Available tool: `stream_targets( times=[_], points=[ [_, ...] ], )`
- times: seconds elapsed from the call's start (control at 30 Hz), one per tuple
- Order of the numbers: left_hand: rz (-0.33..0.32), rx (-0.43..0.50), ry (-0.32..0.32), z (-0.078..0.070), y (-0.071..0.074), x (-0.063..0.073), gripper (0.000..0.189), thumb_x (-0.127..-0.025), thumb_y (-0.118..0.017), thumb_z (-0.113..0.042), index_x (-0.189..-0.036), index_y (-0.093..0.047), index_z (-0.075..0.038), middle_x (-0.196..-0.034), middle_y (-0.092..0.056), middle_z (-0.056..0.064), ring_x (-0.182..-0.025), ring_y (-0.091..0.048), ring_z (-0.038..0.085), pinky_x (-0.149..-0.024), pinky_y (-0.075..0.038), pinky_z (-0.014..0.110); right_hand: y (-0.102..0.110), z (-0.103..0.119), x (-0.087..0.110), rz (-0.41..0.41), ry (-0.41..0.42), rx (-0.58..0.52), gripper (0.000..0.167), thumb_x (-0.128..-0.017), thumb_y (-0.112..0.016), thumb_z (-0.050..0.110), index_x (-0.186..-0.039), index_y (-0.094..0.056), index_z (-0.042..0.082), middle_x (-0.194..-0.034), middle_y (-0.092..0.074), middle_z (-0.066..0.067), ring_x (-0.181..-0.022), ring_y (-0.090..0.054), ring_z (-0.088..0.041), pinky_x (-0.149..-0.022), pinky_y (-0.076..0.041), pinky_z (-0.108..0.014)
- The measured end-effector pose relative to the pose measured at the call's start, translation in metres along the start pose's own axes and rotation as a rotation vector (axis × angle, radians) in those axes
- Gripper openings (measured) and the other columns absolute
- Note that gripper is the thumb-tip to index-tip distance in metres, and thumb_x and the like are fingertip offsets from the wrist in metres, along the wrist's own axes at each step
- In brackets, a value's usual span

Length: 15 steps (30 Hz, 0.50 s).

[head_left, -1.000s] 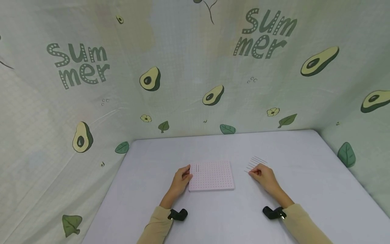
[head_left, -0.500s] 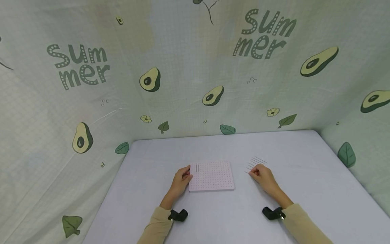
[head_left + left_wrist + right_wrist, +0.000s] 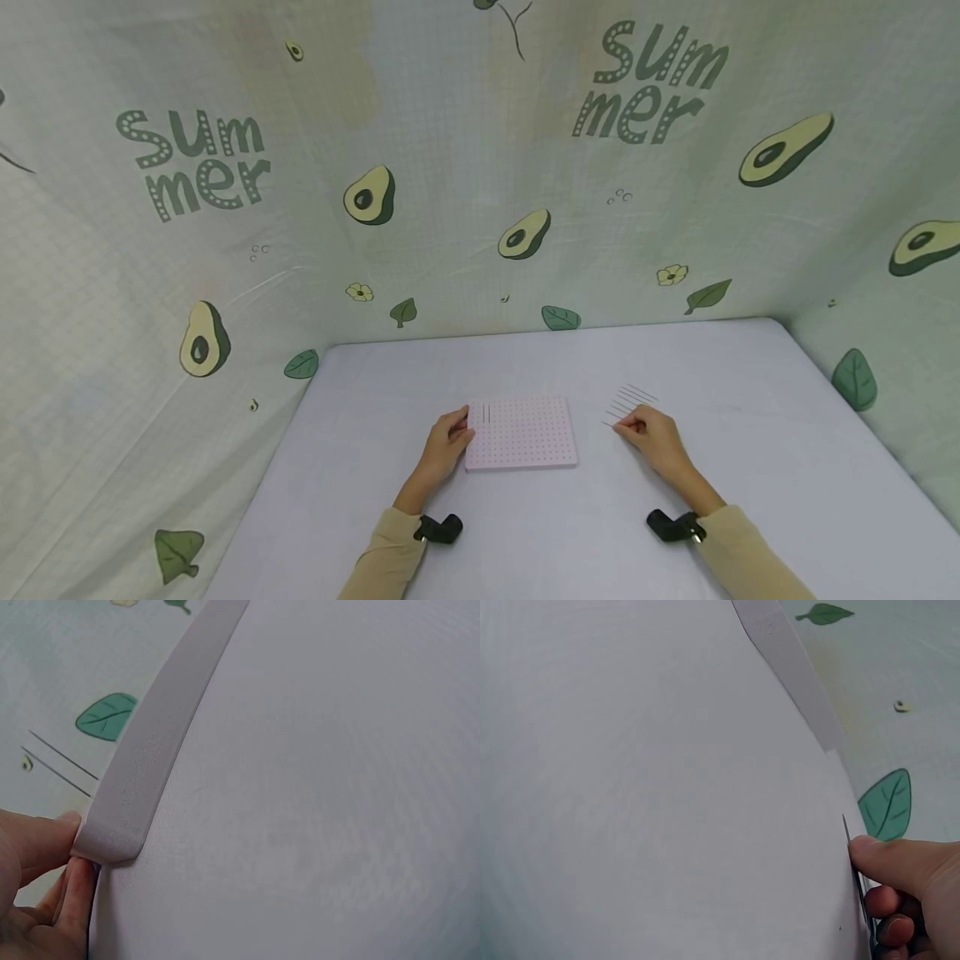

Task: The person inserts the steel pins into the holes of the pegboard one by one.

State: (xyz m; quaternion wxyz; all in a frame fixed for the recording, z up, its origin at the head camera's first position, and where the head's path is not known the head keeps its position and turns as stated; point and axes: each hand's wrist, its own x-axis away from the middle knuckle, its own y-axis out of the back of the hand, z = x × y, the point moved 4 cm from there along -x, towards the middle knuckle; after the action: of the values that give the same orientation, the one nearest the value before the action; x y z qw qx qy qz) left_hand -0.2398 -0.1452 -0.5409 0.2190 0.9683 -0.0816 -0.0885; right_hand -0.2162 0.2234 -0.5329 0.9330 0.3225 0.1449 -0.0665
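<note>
A pink board (image 3: pixel 525 437) dotted with rows of small holes lies on the table. My left hand (image 3: pixel 442 446) holds its left edge, thumb on top and fingers at the side. Two thin metal needles (image 3: pixel 64 756) stand upright near the board's far left corner. To the right of the board, my right hand (image 3: pixel 651 435) is low over the table beside a row of several similar needles. In the right wrist view, its thumb and fingers pinch one needle (image 3: pixel 846 826), whose tip sticks out past the thumb.
The white-covered table (image 3: pixel 555 533) extends around the board. Behind and beside it hangs a pale curtain (image 3: pixel 450 125) printed with avocados and leaves. A black wrist camera (image 3: pixel 438 528) sits on the left wrist, and another black camera (image 3: pixel 672 525) on the right wrist.
</note>
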Motion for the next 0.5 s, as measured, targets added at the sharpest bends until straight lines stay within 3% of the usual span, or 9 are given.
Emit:
stream_targets(
  times=[0.5],
  points=[
    [-0.007, 0.041, -0.028, -0.0018, 0.0007, 0.0023, 0.048, -0.097, -0.061, 0.002, -0.139, -0.044, 0.017, -0.124, -0.053, 0.027, -0.112, -0.052, 0.037, -0.099, -0.05, 0.045, -0.0025, -0.0044, -0.0018, 0.062, 0.002, -0.011, 0.01, -0.087, -0.074, -0.001, -0.083, -0.065, 0.001, -0.072, -0.054, -0.001, -0.063, -0.043, -0.008, -0.052, -0.038, -0.021]
  ],
)
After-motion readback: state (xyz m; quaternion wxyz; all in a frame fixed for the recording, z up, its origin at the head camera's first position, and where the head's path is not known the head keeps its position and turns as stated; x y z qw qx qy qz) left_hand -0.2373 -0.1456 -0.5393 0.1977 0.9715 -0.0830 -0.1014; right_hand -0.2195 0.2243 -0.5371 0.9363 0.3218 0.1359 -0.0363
